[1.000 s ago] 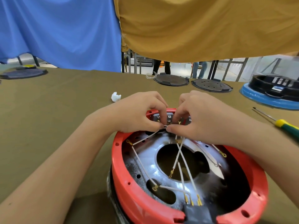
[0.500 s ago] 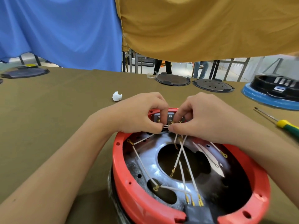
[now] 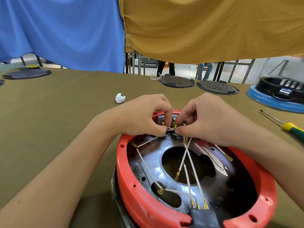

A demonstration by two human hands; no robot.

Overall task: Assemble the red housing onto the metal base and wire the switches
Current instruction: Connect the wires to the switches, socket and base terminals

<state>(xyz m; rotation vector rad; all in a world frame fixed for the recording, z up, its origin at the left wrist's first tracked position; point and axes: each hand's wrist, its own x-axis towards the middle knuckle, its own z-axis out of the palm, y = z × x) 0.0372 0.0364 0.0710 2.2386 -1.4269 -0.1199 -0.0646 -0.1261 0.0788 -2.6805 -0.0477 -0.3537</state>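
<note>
The red housing (image 3: 131, 186) sits ring-like around the shiny metal base (image 3: 153, 167) in front of me. Several white wires (image 3: 189, 163) with brass terminals cross the base's central hole. At the housing's far rim is the switch block (image 3: 173, 120) with brass tabs. My left hand (image 3: 143, 116) pinches a white wire end at the switch block. My right hand (image 3: 207, 119) pinches a brass terminal right beside it, fingertips nearly touching the left hand's.
A green-and-yellow screwdriver (image 3: 289, 125) lies to the right. A crumpled white scrap (image 3: 119, 98) lies beyond my left hand. Two black round lids (image 3: 176, 81) and a black-and-blue housing (image 3: 278, 94) stand at the back; another dark lid (image 3: 26, 74) is far left.
Both hands stay at the switch block; the fingertips have shifted slightly, bringing the wire terminal closer to the switch tabs. The housing has not moved.
</note>
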